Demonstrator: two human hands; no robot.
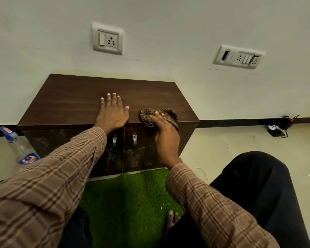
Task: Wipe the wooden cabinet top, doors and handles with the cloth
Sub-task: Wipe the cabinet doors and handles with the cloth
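Left hand [112,113] flat, fingers spread, pressed palm-down on the wooden cabinet top [75,101]. Right hand [166,133] at the top's front right edge, gripping the bunched checked cloth [164,116] against the wood. Below, 2 metal handles [124,140] side by side on the doors [141,154].

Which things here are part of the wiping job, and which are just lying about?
Job: wooden cabinet top, two doors, two metal handles, checked cloth under the right hand, left hand flat on the top.

Lying about: spray bottle left of the cabinet, wall sockets, charger and cable, green turf mat.
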